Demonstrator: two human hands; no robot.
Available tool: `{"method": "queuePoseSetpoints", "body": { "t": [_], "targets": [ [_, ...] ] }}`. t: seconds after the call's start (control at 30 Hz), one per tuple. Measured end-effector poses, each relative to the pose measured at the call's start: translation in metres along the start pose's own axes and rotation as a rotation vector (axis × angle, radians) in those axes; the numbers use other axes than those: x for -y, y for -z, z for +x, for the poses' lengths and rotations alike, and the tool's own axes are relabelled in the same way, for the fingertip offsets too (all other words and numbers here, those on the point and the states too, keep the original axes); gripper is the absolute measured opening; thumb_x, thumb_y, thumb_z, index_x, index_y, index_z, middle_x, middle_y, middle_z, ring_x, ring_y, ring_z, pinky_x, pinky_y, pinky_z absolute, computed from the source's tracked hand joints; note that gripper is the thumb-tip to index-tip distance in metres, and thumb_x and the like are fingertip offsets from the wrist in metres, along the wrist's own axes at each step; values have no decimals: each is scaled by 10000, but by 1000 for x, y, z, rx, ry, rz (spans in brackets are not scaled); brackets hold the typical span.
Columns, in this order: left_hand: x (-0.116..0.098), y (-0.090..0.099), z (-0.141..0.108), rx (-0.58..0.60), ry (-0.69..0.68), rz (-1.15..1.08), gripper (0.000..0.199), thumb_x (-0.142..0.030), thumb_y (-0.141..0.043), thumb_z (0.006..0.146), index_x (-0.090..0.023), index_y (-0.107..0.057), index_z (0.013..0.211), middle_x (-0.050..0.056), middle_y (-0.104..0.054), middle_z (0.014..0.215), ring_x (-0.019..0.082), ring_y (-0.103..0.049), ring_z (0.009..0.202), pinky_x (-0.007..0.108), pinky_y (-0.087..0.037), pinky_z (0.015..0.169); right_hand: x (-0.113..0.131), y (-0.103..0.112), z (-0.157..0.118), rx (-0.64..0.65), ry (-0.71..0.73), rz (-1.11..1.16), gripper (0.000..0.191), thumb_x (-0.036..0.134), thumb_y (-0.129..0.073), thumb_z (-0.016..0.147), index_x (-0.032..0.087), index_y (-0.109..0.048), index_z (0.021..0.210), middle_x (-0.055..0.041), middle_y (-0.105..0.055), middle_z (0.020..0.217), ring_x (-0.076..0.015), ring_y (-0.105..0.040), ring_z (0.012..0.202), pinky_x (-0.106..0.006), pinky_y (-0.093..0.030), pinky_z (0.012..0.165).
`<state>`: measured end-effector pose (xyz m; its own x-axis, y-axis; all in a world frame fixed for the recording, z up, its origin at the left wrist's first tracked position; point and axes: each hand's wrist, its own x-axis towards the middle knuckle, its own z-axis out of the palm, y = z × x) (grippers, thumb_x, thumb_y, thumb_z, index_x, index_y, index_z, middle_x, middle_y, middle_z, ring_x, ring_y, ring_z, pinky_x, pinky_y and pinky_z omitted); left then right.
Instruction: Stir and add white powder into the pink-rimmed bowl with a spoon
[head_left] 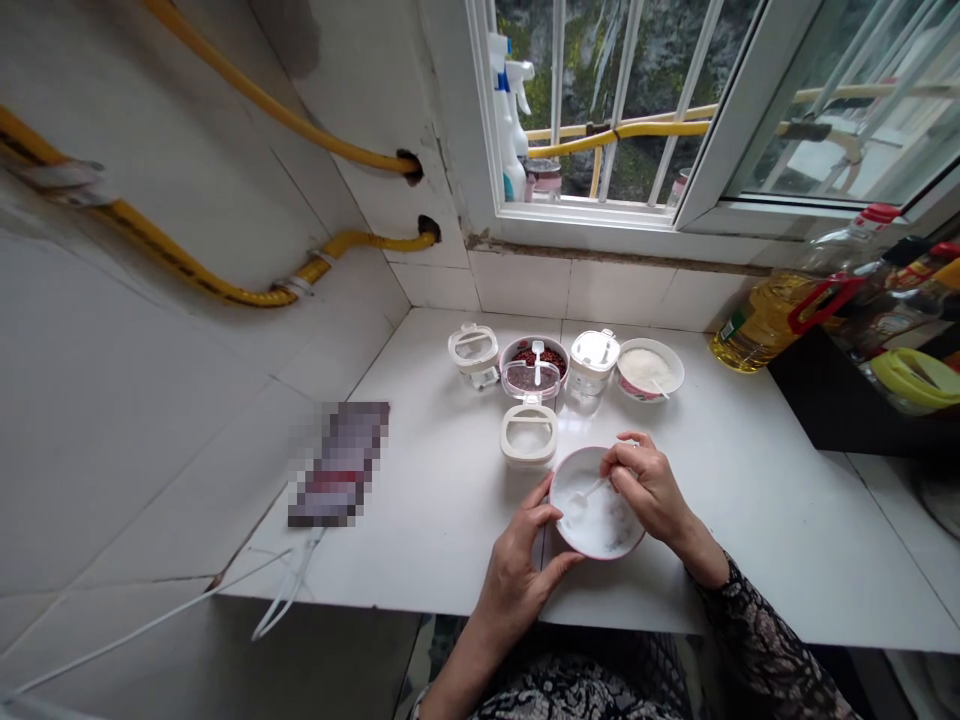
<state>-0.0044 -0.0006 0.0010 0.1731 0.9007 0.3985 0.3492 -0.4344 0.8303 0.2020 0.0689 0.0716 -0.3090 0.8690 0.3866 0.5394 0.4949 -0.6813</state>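
Observation:
My left hand (525,550) is closed on the left side of a white bowl (611,541) with a pink rim. White granules that look like salt or sugar lie in the bowl. Between the fingers of my right hand (646,492) is a small white spoon (594,489), its tip in the granules. Just behind the bowl stands a clear jar (528,455) with its lid flipped up, and a second small white spoon (538,362) lies across that raised lid.
Behind are a bowl of dark red bits (555,352), two lidded clear jars (475,362) (594,362) and a bowl of pale granules (647,372). An oil bottle (772,305) and a black box of bottles (817,400) stand right. A blurred flat item (341,465) lies left.

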Motion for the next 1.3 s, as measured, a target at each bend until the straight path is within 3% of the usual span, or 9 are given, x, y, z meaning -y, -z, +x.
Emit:
{"method": "queuePoseSetpoints", "body": {
  "t": [0.13, 0.27, 0.37, 0.5, 0.7, 0.83, 1.07, 1.2, 1.3],
  "targets": [
    [1, -1, 0, 7, 1, -5, 290, -290, -728, 869, -228, -585, 1114, 170, -567, 1466, 294, -566, 1356, 421, -537, 1040, 1, 4, 0, -41, -178, 103, 212, 154, -445, 756, 243, -592, 633, 0, -576, 538, -231, -599, 780, -359, -452, 810],
    [0, -1, 1, 1, -13, 13, 300, -295, -723, 875, -228, -576, 1128, 185, -568, 1459, 297, -565, 1357, 425, -542, 1031, 2, 7, 1, -78, -268, 139, 211, 178, -442, 759, 233, -600, 631, -8, -588, 556, -222, -588, 739, -347, -454, 756],
    [0, 0, 1, 2, -19, 16, 295, -285, -721, 875, -228, -574, 1125, 185, -570, 1455, 298, -566, 1356, 428, -543, 1033, 1, 6, 2, -79, -176, 86, 211, 173, -437, 778, 228, -591, 644, 4, -605, 580, -199, -587, 694, -378, -447, 835],
    [-1, -1, 1, -9, -24, 12, 307, -267, -728, 867, -228, -571, 1128, 179, -581, 1448, 299, -578, 1344, 432, -544, 1035, 3, 0, 2, 57, 8, -12, 209, 143, -429, 813, 216, -580, 689, 35, -631, 624, -141, -549, 575, -461, -376, 1003],
    [1, -2, 0, -12, -27, 11, 308, -257, -731, 863, -225, -573, 1125, 182, -578, 1451, 301, -570, 1352, 431, -542, 1036, 3, 0, 3, 119, -61, 85, 220, 129, -427, 781, 234, -593, 679, 57, -576, 535, -160, -560, 596, -453, -381, 1037],
    [2, -2, 0, -14, -25, 8, 310, -254, -737, 858, -224, -575, 1121, 188, -576, 1452, 303, -566, 1355, 431, -539, 1039, 4, 4, 4, 53, -203, 206, 216, 168, -445, 751, 236, -612, 631, 41, -551, 481, -183, -574, 624, -412, -419, 979],
    [1, -2, 1, -7, -20, -4, 302, -268, -732, 861, -223, -579, 1118, 194, -564, 1462, 302, -565, 1357, 430, -538, 1039, 4, 9, 8, -77, -415, 483, 170, 225, -507, 726, 201, -634, 617, 21, -549, 505, -146, -507, 529, -277, -412, 575],
    [1, -2, 2, -8, -18, -6, 294, -274, -728, 864, -218, -575, 1108, 203, -564, 1459, 306, -561, 1360, 436, -539, 1037, 6, 7, 12, -182, -377, 548, 144, 245, -541, 790, 197, -645, 703, 21, -578, 549, -146, -544, 556, -279, -451, 602],
    [0, -2, 2, -1, -19, -7, 278, -267, -722, 868, -221, -573, 1098, 198, -564, 1460, 301, -560, 1362, 433, -541, 1038, 12, 2, 14, -241, -258, 435, 145, 278, -540, 896, 208, -659, 852, -4, -667, 682, -167, -621, 651, -296, -488, 651]
  ]
}}
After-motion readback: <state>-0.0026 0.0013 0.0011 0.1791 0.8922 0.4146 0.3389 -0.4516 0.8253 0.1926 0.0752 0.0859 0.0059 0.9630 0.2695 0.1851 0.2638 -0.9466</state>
